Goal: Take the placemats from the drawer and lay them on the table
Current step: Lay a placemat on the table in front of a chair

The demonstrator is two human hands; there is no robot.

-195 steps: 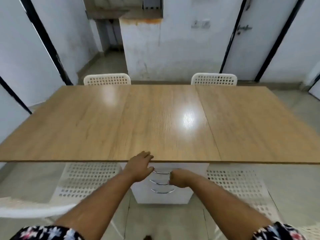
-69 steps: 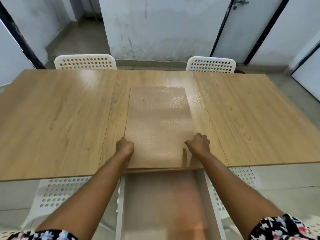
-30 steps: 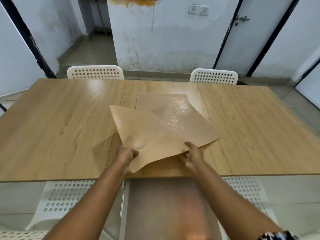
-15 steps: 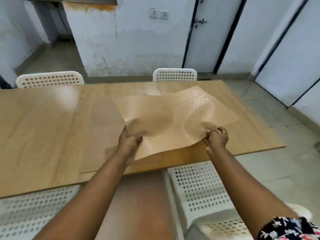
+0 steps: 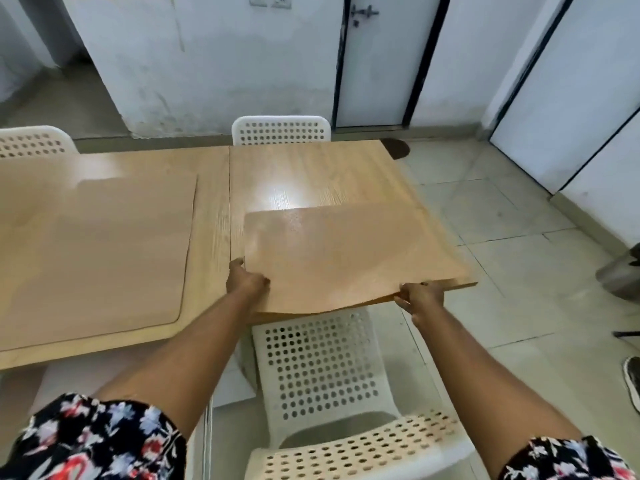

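A tan placemat [image 5: 343, 254] lies nearly flat on the right end of the wooden table [image 5: 311, 171], its near edge curling over the table's front edge. My left hand [image 5: 246, 282] grips its near left corner. My right hand [image 5: 420, 297] pinches its near right corner. More tan placemats [image 5: 97, 251] lie flat on the table to the left. The white drawer [image 5: 207, 424] is only partly visible below the table, between my arms.
A white perforated chair [image 5: 322, 372] stands right under the table's edge in front of me. Two more white chairs [image 5: 280, 129] stand at the far side. A dark bin [image 5: 620, 275] and a shoe [image 5: 632, 382] are on the tiled floor at right.
I lifted the top placemat off the stack, carried it to the right and lowered it onto the right end of the table. It now lies almost flat.
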